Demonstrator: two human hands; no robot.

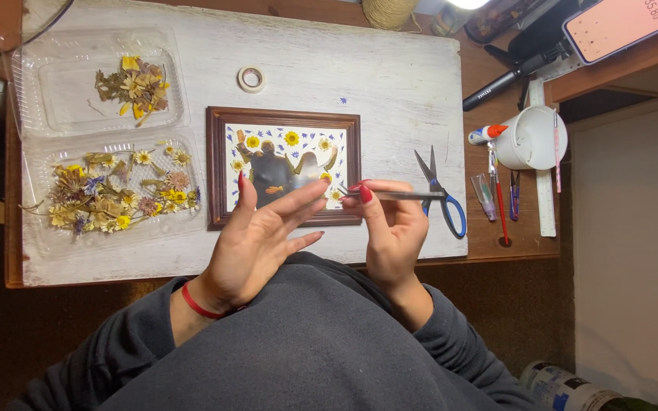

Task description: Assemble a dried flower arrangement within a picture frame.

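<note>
**Tweezers held over a flower-decorated frame**

Nearest the camera, grey sleeves lead to two hands over the front edge of a white-painted board (390, 84). The left hand (257, 240), with a red band at the wrist, is spread open with fingers apart, its fingertips reaching toward the tips of the tweezers and grasping nothing. The right hand (391, 224) is pinched shut on a pair of metal tweezers (390, 195), held level with the points toward the left hand. Whether anything sits between the tweezer tips is too small to tell.

Just beyond the hands lies a brown wooden picture frame (284, 168), flat on the board, its picture ringed with small yellow and blue pressed flowers. Blue-handled scissors (442, 194) lie just right of it. To the left, a clear plastic tray (32, 198) holds dried flowers in two compartments. Farther back sits a small roll of tape (251, 78), and off the board to the right a white cup (531, 138) lies beside a glue stick (487, 134).
</note>
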